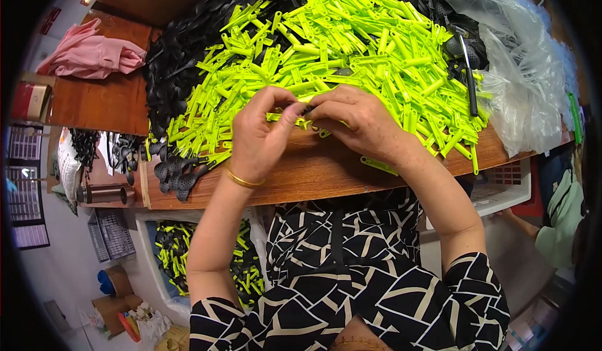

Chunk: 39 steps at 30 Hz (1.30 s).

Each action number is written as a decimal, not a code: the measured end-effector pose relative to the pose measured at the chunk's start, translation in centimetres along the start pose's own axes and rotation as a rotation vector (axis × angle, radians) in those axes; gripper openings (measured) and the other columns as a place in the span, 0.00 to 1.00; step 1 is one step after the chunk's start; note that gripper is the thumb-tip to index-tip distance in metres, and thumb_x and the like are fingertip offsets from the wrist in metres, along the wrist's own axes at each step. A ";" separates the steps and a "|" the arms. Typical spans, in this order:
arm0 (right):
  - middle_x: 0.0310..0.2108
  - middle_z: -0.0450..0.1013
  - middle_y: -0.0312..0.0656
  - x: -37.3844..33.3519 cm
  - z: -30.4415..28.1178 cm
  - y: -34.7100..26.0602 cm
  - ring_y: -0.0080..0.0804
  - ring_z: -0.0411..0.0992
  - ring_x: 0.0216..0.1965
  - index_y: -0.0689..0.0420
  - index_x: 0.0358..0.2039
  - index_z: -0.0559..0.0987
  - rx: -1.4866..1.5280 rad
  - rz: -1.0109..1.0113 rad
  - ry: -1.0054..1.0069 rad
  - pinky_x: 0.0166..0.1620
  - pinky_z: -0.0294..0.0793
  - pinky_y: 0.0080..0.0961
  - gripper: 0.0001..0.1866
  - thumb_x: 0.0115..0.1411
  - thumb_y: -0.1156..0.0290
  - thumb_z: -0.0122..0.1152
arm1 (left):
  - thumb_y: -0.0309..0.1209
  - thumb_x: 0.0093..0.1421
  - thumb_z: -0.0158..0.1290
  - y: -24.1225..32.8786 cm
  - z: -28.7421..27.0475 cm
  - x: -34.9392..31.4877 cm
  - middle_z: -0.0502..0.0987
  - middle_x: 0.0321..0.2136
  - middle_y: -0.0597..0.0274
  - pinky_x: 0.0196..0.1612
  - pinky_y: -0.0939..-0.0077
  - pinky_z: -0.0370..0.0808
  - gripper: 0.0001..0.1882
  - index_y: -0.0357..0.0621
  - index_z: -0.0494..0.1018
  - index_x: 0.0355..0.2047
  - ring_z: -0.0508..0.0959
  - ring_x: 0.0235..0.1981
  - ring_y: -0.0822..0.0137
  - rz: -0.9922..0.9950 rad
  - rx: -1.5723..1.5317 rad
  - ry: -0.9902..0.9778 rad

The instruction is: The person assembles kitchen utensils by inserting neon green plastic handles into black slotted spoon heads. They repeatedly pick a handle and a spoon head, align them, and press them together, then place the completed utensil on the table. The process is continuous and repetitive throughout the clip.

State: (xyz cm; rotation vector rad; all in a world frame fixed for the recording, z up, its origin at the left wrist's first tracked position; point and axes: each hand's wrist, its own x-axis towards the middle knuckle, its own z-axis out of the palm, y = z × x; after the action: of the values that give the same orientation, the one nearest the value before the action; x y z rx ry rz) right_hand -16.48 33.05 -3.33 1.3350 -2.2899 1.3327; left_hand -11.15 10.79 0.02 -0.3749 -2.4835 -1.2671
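My left hand, with a gold bangle at its wrist, and my right hand meet above the near edge of a heap of lime-green plastic handles. Both are closed in a pinch, fingertips almost touching. A lime-green handle shows at the left fingers. Between the fingertips is a small dark piece, mostly covered, so its shape cannot be told. One loose lime-green handle lies on the brown wooden table below my right wrist.
Black perforated spoon-like heads lie at the table's left edge, with more piled behind the handles. A black-gripped tool rests on the heap's right side, by clear plastic sheeting. Below left stands a white bin of mixed green and black pieces.
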 end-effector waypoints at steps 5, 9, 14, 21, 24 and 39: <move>0.48 0.85 0.45 -1.1 2.6 -2.4 0.40 0.82 0.54 0.59 0.47 0.87 0.440 0.244 0.097 0.57 0.80 0.35 0.11 0.64 0.73 0.72 | 0.41 0.79 0.52 -0.4 2.7 -4.2 0.70 0.69 0.51 0.73 0.62 0.65 0.32 0.35 0.60 0.75 0.69 0.71 0.60 -0.193 -0.862 -0.201; 0.46 0.85 0.36 -3.0 3.7 -4.0 0.24 0.81 0.47 0.62 0.48 0.87 0.837 0.540 0.091 0.48 0.82 0.24 0.09 0.69 0.77 0.68 | 0.35 0.79 0.51 0.2 3.6 -7.5 0.70 0.69 0.51 0.66 0.69 0.74 0.32 0.38 0.56 0.77 0.75 0.66 0.60 -0.177 -0.638 -0.115; 0.40 0.83 0.42 -2.5 1.3 -3.4 0.37 0.84 0.43 0.53 0.51 0.89 0.149 0.113 0.092 0.45 0.84 0.29 0.20 0.60 0.85 0.69 | 0.30 0.79 0.51 0.6 0.6 -9.0 0.84 0.49 0.61 0.37 0.81 0.81 0.25 0.42 0.66 0.73 0.84 0.33 0.76 -0.543 -0.588 -0.177; 0.37 0.81 0.39 0.0 -2.1 -4.3 0.38 0.82 0.38 0.52 0.40 0.90 -0.150 -0.128 -0.062 0.41 0.82 0.32 0.09 0.59 0.75 0.73 | 0.23 0.76 0.52 1.5 0.1 -9.1 0.86 0.47 0.59 0.42 0.79 0.83 0.19 0.38 0.76 0.65 0.85 0.39 0.73 -0.329 -0.253 -0.121; 0.36 0.80 0.40 0.2 -2.3 -4.2 0.38 0.82 0.38 0.52 0.39 0.90 -0.135 -0.092 -0.129 0.40 0.82 0.32 0.08 0.58 0.74 0.74 | 0.22 0.74 0.53 1.6 0.0 -9.1 0.86 0.47 0.57 0.40 0.78 0.84 0.20 0.38 0.77 0.65 0.86 0.38 0.72 -0.260 -0.175 -0.145; 0.38 0.81 0.38 -1.9 1.7 -4.5 0.37 0.81 0.39 0.50 0.43 0.87 -0.139 -0.183 -0.191 0.49 0.81 0.37 0.12 0.57 0.70 0.74 | 0.28 0.77 0.51 2.2 -3.1 -12.8 0.84 0.37 0.63 0.43 0.78 0.80 0.19 0.36 0.75 0.65 0.81 0.35 0.75 -0.566 -0.472 -0.356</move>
State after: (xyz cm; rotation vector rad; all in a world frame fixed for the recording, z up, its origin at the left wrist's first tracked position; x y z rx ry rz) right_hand -11.46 32.00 -2.58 1.6397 -2.2625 1.0107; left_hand 1.84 8.45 -1.80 0.0165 -2.6580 -2.1978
